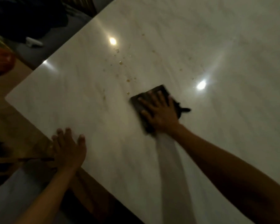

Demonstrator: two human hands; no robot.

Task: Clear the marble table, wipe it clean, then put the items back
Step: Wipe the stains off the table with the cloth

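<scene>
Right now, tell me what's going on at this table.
A person is wiping the marble table. The right hand presses a dark cloth flat on the top, just short of some yellowish droplets not yet wiped. The left hand rests open on the table's near edge.

The pale, glossy marble table (pixel 176 50) with faint grey veining filled most of the view, its corner pointing toward nine o'clock. A dark, roughly square wiping cloth (pixel 137 104) lay flat on it near the centre, one ragged end trailing toward three o'clock. Small amber droplets and smears (pixel 128 80) were scattered on the marble from eleven to one o'clock of the cloth, the nearest just beside its upper edge. Bright light reflections glared off the polished surface.
</scene>
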